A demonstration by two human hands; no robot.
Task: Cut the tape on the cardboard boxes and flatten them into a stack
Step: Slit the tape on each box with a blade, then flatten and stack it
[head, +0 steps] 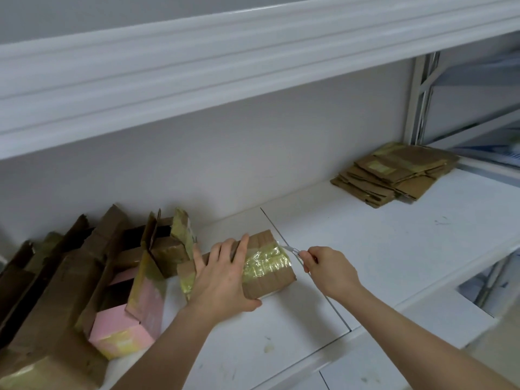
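Observation:
A small brown cardboard box point(270, 280) wrapped in yellowish clear tape point(264, 264) lies on the white shelf point(365, 249). My left hand point(225, 274) lies over its left half, fingers across the top and thumb against the near side. My right hand point(327, 270) grips a utility knife point(295, 251). The blade tip touches the tape at the box's far right corner. A stack of flattened boxes point(394, 174) sits at the back right of the shelf.
Several opened and taped boxes point(84, 277), one pink point(126, 330), crowd the left of the shelf against the wall. An upper shelf point(225, 57) overhangs. A metal rack upright point(419, 99) stands at the right. The shelf's front edge point(422, 308) runs diagonally beside my right arm.

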